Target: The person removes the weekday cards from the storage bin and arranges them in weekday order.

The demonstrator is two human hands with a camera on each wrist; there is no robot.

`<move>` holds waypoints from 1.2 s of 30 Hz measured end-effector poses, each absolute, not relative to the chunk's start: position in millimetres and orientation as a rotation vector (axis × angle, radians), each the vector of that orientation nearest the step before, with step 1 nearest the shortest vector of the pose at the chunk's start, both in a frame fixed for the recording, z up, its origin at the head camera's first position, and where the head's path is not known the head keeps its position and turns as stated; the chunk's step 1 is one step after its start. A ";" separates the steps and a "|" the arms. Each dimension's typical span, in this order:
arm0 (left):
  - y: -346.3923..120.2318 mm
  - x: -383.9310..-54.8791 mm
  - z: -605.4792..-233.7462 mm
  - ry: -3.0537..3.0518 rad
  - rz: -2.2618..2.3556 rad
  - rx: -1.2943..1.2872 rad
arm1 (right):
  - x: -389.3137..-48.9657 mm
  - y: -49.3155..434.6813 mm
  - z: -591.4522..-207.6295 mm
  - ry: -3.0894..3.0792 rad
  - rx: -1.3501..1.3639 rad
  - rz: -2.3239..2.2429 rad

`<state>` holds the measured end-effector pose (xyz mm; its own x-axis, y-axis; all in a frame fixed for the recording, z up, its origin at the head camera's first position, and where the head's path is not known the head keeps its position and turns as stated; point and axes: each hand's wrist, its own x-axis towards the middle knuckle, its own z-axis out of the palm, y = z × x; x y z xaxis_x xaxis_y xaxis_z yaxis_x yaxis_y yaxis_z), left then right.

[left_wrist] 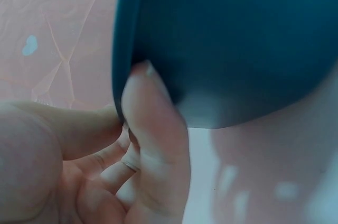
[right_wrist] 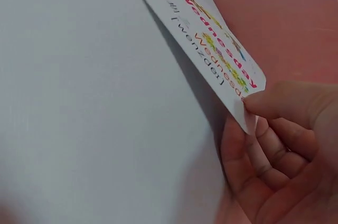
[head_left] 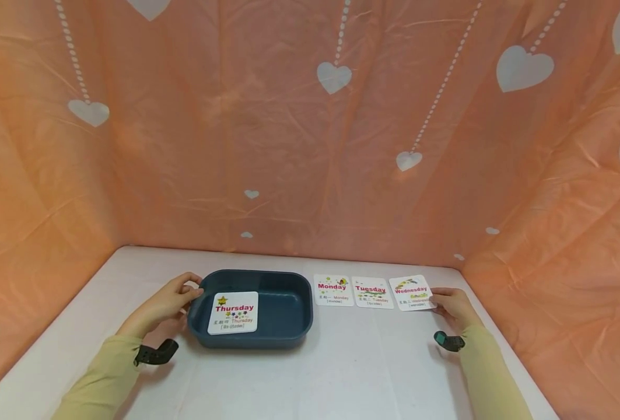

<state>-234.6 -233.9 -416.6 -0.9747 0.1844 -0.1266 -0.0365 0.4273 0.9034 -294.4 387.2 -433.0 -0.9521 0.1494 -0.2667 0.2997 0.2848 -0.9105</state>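
Observation:
My left hand (head_left: 169,301) grips the left rim of a dark blue rectangular tray (head_left: 289,340), pinching its wall between thumb and fingers in the left wrist view. Inside the tray a Thursday card (head_left: 233,318) leans toward the left side. At the right my right hand (head_left: 452,305) pinches the right edge of a white Wednesday card (head_left: 410,293). That card (right_wrist: 211,55) is tilted up at the held edge in the right wrist view, with a shadow beneath it. Left of it lie a Tuesday card (head_left: 372,293) and a Monday card (head_left: 333,290), side by side.
The cards and tray are on a white-covered table (head_left: 351,373). Orange cloth (head_left: 289,134) with white hearts stands behind and along both sides. Each wrist wears a black band, the left band (head_left: 156,353) close to the tray's front left corner.

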 end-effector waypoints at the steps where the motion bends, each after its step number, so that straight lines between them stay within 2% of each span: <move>1: -233.9 -234.5 -416.4 2.474 1.570 0.131 | -294.2 387.2 -433.3 2.427 0.422 -1.739; 27: -234.8 -235.0 -415.1 2.487 1.544 0.099 | -304.8 382.3 -429.8 2.648 0.505 -1.460; 36: -234.6 -236.1 -417.1 2.475 1.549 0.091 | -302.1 385.0 -430.6 2.600 0.514 -1.527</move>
<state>-236.1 -234.6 -417.1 -0.9738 0.1683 -0.1528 -0.0639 0.4425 0.8945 -302.1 385.0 -430.6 -0.9403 0.2439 -0.2375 0.3263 0.4461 -0.8334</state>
